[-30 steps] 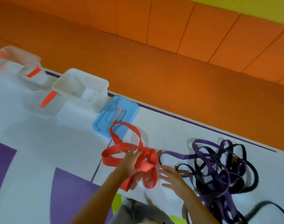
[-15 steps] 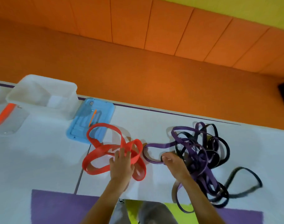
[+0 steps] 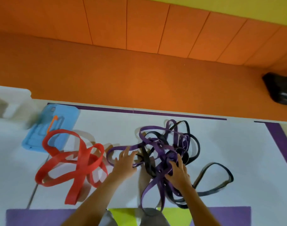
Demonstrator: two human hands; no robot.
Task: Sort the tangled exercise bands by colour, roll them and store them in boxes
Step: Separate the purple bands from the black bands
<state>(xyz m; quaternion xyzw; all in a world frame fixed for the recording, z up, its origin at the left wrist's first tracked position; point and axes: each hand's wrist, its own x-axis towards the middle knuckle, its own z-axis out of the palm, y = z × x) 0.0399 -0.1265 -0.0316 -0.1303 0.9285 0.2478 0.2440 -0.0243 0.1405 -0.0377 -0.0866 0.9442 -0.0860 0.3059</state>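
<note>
White-purple mat (image 3: pixel 221 144), orange padded wall (image 3: pixel 139 30); left hand (image 3: pixel 125 163) splayed flat; right hand (image 3: pixel 178 175) in purple-black tangle (image 3: pixel 170 156), grip unclear.

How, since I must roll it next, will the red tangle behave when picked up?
Probably floppy: the red tangle lies in loose, crossing loops on the white mat. Likely to dangle and catch on itself, since the loops overlap. Unlikely to roll away: it is flat strap.

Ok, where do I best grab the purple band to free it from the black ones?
Take the free purple loop sticking out left of the tangle, by the left hand. Come from the left: that end is clear of the black bands, which cross it further right.
</note>
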